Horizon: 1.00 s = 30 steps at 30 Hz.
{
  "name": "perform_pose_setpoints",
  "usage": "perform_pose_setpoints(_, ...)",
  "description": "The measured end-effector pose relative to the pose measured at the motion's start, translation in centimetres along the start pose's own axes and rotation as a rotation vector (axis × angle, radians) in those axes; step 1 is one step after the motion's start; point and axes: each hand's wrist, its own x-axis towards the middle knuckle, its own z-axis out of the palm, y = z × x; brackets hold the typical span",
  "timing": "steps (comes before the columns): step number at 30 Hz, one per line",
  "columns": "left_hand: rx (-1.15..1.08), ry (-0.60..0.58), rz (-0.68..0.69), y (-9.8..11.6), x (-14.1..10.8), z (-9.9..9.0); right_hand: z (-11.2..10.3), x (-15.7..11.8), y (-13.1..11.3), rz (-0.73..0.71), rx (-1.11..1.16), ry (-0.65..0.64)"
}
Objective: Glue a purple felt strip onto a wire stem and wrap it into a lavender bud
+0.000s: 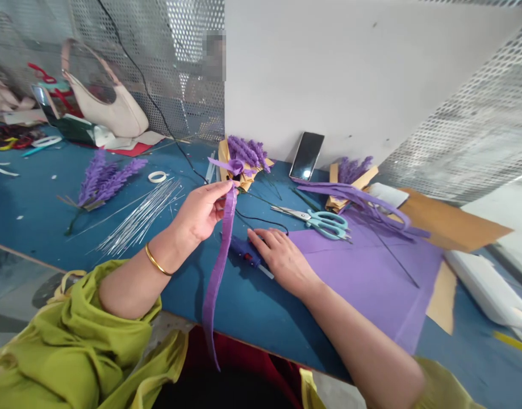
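Note:
My left hand (204, 211) is closed, pinching the upper end of a narrow purple paper strip (221, 261). The strip hangs down past the table's front edge, curving slightly. My right hand (284, 258) rests low over the table with its fingers extended, beside a dark blue glue gun (245, 251) that lies on its side. Its fingertips overlap the gun's edge; whether they press on it I cannot tell. A clear glue stick (266, 272) pokes out of the gun toward that hand. Scissors with light blue handles (326, 223) lie just beyond the right hand.
Purple flower stems (109, 177) and thin wires (139, 218) lie left, near a tape roll (157, 176). Wrapped purple bouquets (247, 154) and a phone (307, 154) stand at the back. Purple sheets (363, 267), brown paper (452, 218) and a white device (488, 287) occupy the right.

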Motion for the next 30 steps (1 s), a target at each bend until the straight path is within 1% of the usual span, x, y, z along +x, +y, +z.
perform_pose_setpoints(4, 0.003, -0.046, -0.009, 0.1, -0.3, 0.7, -0.1, 0.3, 1.6, 0.091, -0.071, 0.042)
perform_pose_setpoints(6, -0.001, -0.059, -0.017, 0.1, -0.4, 1.0, -0.7, 0.2, 2.2, 0.082, -0.088, 0.06)
perform_pose_setpoints(8, 0.0, -0.062, -0.024, 0.1, -0.5, 1.4, -1.6, -0.2, 2.3, 0.055, -0.117, 0.112)
perform_pose_setpoints(10, 0.01, -0.067, -0.026, 0.0, -0.6, 2.0, -2.7, -0.7, 1.5, 0.016, -0.137, 0.207)
perform_pose_setpoints(12, 0.023, -0.074, -0.016, -0.1, -0.9, 2.8, -3.9, -1.4, 0.1, -0.085, -0.138, 0.328)
perform_pose_setpoints(14, 0.041, -0.083, -0.003, -0.4, -1.4, 3.6, -5.0, -1.9, -1.4, -0.18, -0.185, 0.503)
perform_pose_setpoints(15, 0.06, -0.092, -0.003, -0.6, -1.8, 4.0, -5.5, -2.1, -2.0, -0.191, -0.218, 0.597)
perform_pose_setpoints(16, 0.082, -0.109, -0.01, -0.8, -2.2, 4.4, -6.0, -2.3, -2.4, -0.153, -0.257, 0.67)
perform_pose_setpoints(18, 0.137, -0.176, -0.026, -1.4, -3.0, 4.9, -6.7, -2.2, -2.6, 0.021, -0.301, 0.766)
perform_pose_setpoints(19, 0.167, -0.2, -0.031, -1.7, -3.4, 5.0, -6.9, -2.0, -2.5, 0.119, -0.292, 0.769)
perform_pose_setpoints(21, 0.217, -0.236, -0.009, -2.2, -3.9, 4.9, -7.2, -1.6, -1.8, 0.272, -0.166, 0.677)
perform_pose_setpoints(23, 0.268, -0.255, 0.053, -2.5, -4.2, 4.7, -7.3, -1.3, -1.2, 0.396, 0.12, 0.544)
perform_pose_setpoints(25, 0.324, -0.261, 0.12, -2.6, -4.2, 4.4, -7.4, -1.1, -0.8, 0.525, 0.468, 0.449)
perform_pose_setpoints(27, 0.358, -0.262, 0.147, -2.7, -4.1, 4.1, -7.5, -1.1, -0.7, 0.64, 0.745, 0.406)
perform_pose_setpoints(30, 0.319, -0.272, 0.097, -2.8, -4.1, 4.0, -7.5, -1.0, -0.7, 0.744, 0.961, 0.41)
